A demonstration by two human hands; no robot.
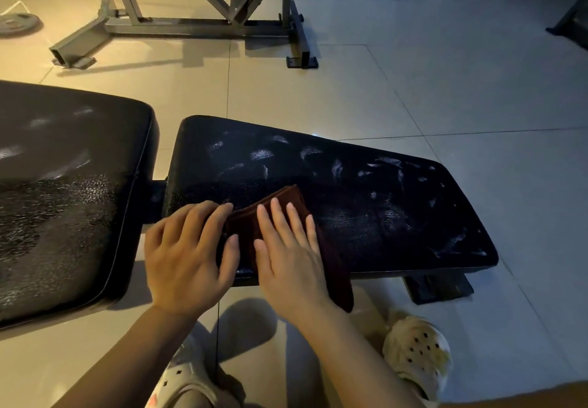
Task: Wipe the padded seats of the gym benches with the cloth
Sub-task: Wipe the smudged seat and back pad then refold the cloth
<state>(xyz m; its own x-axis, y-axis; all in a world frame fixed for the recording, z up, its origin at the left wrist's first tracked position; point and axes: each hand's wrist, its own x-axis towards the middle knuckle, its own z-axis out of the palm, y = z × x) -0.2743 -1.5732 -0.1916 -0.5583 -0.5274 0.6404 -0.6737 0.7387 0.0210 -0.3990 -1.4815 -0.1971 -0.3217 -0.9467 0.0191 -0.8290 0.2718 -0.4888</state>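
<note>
Both my hands are down on the near left corner of the black seat pad (366,191), mid-wipe. My right hand (288,255) lies flat on the folded dark red cloth (254,216), fingers straight and spread, pressing rather than gripping. My left hand (187,255) sits just beside it, fingers lightly bent, fingertips touching the cloth's left edge; I cannot tell whether they pinch it. I judge the wipe barely begun: pale smears cover the pad's far and right parts, so the next move calls for a long push of the cloth to the right. The cloth's tail hangs over the near edge. A gap separates this pad from the larger back pad (63,191) to the left. Open tiled floor (445,89) lies beyond; a metal frame (203,22) stands well apart.
</note>
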